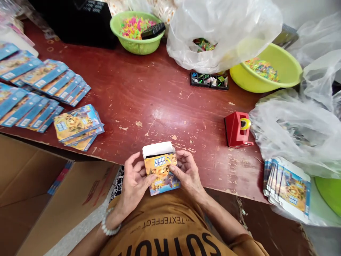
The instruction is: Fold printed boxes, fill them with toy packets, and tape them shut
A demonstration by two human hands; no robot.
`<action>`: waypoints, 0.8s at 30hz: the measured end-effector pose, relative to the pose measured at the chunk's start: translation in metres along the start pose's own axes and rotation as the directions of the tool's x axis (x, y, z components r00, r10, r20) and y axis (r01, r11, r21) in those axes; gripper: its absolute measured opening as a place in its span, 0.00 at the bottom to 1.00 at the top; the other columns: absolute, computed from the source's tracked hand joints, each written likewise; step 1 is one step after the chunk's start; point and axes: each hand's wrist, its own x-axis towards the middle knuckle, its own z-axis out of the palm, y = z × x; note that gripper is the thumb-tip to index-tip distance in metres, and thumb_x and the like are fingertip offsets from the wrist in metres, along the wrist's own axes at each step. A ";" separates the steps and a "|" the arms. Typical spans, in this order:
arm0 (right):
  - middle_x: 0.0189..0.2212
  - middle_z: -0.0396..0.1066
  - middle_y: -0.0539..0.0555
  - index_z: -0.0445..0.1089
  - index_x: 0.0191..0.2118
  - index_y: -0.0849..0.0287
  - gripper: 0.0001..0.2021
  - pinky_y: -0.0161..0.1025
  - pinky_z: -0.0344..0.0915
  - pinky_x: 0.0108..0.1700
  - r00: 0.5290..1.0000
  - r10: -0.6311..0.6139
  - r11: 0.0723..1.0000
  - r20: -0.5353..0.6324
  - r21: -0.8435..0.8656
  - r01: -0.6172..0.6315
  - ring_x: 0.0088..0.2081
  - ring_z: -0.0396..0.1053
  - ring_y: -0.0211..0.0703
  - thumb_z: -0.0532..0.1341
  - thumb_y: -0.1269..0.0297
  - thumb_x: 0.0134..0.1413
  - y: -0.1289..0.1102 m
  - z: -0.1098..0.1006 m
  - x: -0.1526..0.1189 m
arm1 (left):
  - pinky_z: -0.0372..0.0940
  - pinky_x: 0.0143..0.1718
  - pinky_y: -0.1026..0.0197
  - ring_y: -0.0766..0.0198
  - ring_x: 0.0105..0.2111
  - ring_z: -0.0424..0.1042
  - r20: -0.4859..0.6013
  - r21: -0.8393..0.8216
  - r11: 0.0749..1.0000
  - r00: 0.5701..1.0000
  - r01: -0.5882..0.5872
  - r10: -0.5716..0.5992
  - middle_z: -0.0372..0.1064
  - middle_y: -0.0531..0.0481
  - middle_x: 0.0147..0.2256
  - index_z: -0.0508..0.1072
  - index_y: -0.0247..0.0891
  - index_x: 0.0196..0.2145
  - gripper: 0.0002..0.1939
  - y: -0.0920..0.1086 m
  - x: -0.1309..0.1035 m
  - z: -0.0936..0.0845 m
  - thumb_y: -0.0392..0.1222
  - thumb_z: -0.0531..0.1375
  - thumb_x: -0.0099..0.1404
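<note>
Both hands clasp the box (pixel 162 174) at lower centre of the frame, the left hand (pixel 135 177) on its left side and the right hand (pixel 189 174) on its right, neither nearer, with the box's long axis running roughly up the frame and its white flap (pixel 158 149) raised at the far end. It sits at the near edge of the scuffed red table (pixel 149 103), between finished-looking boxes (pixel 77 122) at left and a tape dispenser (pixel 236 131) right of centre, with flat cartons (pixel 291 188) at lower right.
</note>
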 end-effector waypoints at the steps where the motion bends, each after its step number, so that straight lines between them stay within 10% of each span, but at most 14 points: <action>1: 0.44 0.76 0.51 0.67 0.49 0.48 0.23 0.41 0.76 0.47 1.000 -0.009 1.000 0.000 -0.003 0.009 0.44 0.77 0.43 0.75 0.51 0.52 0.003 0.000 -0.004 | 0.79 0.43 0.57 0.55 0.44 0.83 0.003 0.042 0.999 1.000 -0.029 0.029 0.80 0.42 0.49 0.60 0.45 0.58 0.37 -0.001 -0.004 -0.002 0.43 0.74 0.57; 14: 0.52 0.75 0.56 0.65 0.65 0.47 0.23 0.45 0.74 0.48 0.937 -0.028 0.867 0.347 -0.458 0.196 0.46 0.75 0.46 0.63 0.54 0.67 -0.008 -0.024 -0.014 | 0.73 0.30 0.64 0.62 0.29 0.78 0.012 0.476 0.864 0.984 -0.164 0.180 0.80 0.51 0.31 0.80 0.41 0.33 0.08 0.007 -0.006 -0.018 0.47 0.68 0.62; 24: 0.42 0.77 0.56 0.82 0.39 0.50 0.13 0.47 0.75 0.45 0.939 -0.238 0.807 0.248 -0.488 0.333 0.43 0.76 0.48 0.63 0.49 0.66 -0.019 -0.032 -0.005 | 0.75 0.38 0.63 0.61 0.37 0.81 0.202 0.521 0.766 0.926 -0.376 0.318 0.82 0.49 0.38 0.83 0.42 0.36 0.06 0.011 -0.006 -0.008 0.41 0.64 0.67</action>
